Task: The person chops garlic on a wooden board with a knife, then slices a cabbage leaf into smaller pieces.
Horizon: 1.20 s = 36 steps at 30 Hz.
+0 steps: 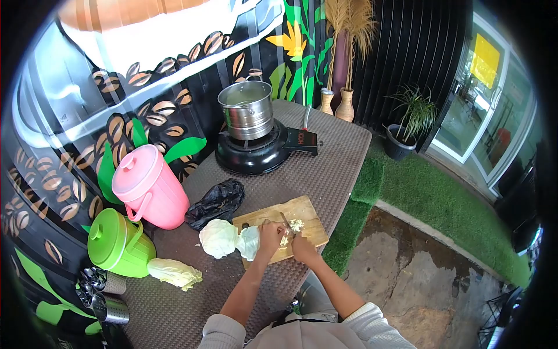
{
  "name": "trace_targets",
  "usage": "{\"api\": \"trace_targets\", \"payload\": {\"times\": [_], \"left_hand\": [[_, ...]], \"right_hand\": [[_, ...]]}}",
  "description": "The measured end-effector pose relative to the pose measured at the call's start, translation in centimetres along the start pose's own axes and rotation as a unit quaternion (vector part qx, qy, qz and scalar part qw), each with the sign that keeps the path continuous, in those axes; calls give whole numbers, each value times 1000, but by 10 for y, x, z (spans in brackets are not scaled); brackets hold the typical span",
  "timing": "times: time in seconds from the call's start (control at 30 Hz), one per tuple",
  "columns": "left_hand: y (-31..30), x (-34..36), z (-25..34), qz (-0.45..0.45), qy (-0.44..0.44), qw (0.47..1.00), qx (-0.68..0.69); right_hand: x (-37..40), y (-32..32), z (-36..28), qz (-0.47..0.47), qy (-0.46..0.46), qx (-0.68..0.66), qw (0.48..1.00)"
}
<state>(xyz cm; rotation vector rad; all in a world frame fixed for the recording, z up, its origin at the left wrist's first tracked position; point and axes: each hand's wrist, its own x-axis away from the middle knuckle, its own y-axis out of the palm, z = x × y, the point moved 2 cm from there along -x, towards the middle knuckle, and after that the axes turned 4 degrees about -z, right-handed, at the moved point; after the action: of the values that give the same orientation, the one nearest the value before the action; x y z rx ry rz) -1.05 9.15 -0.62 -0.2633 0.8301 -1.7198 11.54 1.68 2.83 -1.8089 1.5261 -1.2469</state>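
Observation:
A wooden cutting board (314,216) lies near the table's front edge, with finely chopped pale bits (296,224) on it. My right hand (303,249) is closed around the handle of a knife (284,218), whose blade points away from me over the board. Just left of the blade, my left hand (271,235) has its fingers bent together at the board; what they hold is hidden. Beside the board's left end sits a round pale cabbage (218,238), and a cut cabbage piece (249,242) lies between it and my left hand.
Behind the board stand a gas stove (250,157) with a steel pot (247,110) on it and a crumpled black plastic bag (216,200). To the left are a pink jug (152,186), a green jug (121,244), a napa cabbage (174,273) and metal utensil holders (110,308).

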Motion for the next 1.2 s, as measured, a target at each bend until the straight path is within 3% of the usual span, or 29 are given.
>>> {"api": "trace_targets", "payload": {"times": [0.13,0.2,0.27,0.37,0.5,0.57,0.67,0.7,0.77,0.83,0.93,1.07,1.13,1.2], "left_hand": [[-5,1,6,11,7,1000,-22],[-4,1,4,13,16,999,-43],[-1,-1,0,14,24,998,-63],[0,0,-9,-17,-3,1000,-21],[-10,-3,1,-1,43,999,-3],[-16,-2,11,4,74,997,-6],[-19,-1,19,15,27,999,28],[-18,-2,19,6,59,998,5],[-19,1,14,-5,88,996,-20],[-24,2,13,-18,86,994,58],[-43,12,21,-8,107,991,80],[-48,25,13,-24,35,997,70],[-48,32,15,-81,-17,989,121],[-51,41,17,-94,1,990,108]], "right_hand": [[10,0,-2,-53,13,-15,998],[24,16,-5,36,56,-10,998],[20,18,-6,40,59,-16,997],[8,9,-4,17,52,-21,998],[-4,-1,5,-20,28,-46,998],[10,7,1,10,25,-14,1000],[17,15,-1,47,26,11,998],[16,18,0,55,26,5,998],[6,16,5,36,28,-16,999],[4,9,13,19,30,-37,999],[9,0,16,35,-66,-121,990],[29,-1,7,38,-63,-122,990],[32,9,12,57,-67,-138,987],[36,17,17,87,-82,-133,984]]}}
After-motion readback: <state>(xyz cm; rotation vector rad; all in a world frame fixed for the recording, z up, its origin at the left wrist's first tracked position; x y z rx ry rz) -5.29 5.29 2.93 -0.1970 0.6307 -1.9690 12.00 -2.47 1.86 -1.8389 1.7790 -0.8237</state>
